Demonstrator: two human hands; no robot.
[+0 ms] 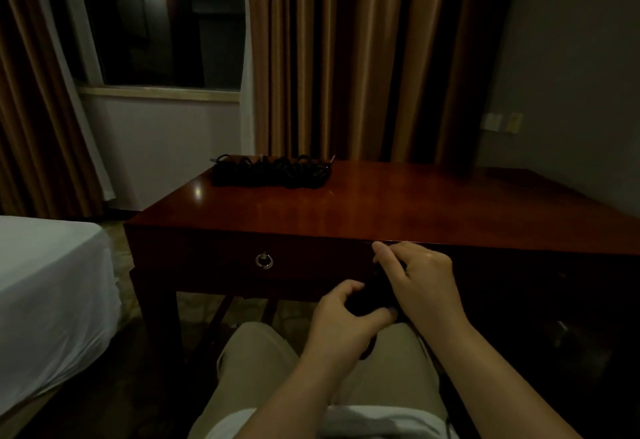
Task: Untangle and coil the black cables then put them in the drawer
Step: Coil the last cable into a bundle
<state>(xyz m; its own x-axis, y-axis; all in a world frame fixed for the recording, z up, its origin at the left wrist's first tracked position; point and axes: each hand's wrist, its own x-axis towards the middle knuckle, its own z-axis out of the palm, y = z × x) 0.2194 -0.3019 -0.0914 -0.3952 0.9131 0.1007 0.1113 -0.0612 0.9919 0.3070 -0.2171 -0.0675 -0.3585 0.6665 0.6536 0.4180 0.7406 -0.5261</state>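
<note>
Reddish-brown polished wood forms the desk [398, 203], which carries one drawer [242, 258] in its front panel. The drawer is closed, its metal ring pull [264, 260] hanging flat against the face; its contents cannot be seen. On the far left corner of the desktop lies a pile of black cables [272, 171], loosely bunched, with a plug end showing at each side of the pile. The pile sits near the back edge, well apart from the front edge.

Below the front edge, over the person's lap, both hands work a second black cable [372, 295]. The left hand [341, 321] grips the bundled part, fingers and thumb curled round it. The right hand [422, 277] pinches a strand higher up, its fingertips just beside the desk's front edge. The cable's exact shape is lost in shadow.

A bed with white sheet [45, 300] stands to the left, separated from the desk leg by a strip of floor. Brown curtains [346, 58] hang behind the desk.
</note>
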